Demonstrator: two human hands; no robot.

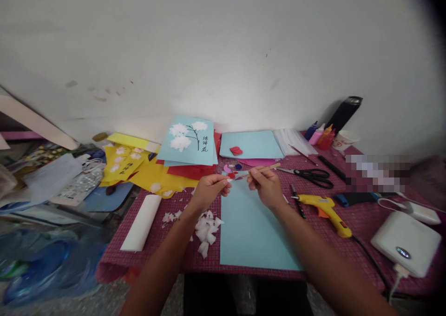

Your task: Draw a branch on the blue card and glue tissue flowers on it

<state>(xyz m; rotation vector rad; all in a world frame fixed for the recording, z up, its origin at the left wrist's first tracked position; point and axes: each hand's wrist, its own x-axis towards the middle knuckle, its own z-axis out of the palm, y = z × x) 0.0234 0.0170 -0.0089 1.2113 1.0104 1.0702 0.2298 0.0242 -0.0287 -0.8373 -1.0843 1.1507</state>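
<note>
Pinched narrow, the left fingers (226, 182) hold a small red-and-white piece (231, 176) above the far end of a light-blue sheet (256, 227), while the right fingers (253, 173) close around a thin wooden stick (273, 167), its upper end pointing away to the right. Just beyond the fingertips lie a pink disc (226, 168) and a dark-blue disc (239, 167); farther out, a folded red paper (236, 150) rests on a blue card (256, 142). White scraps (207, 230) and a white roll (142, 223) sit left of and nearer than the fingers on the cloth-covered desk (334, 251). To the right are black-handled scissors (315, 176) and a yellow glue gun (325, 205). Beyond them stand squeeze bottles (317, 134) showing blue, pink, orange and red contents, near a patterned paper cup (344, 141) whose contents cannot be made out, and a tilted black flask (344, 112), its inside hidden from view.
</note>
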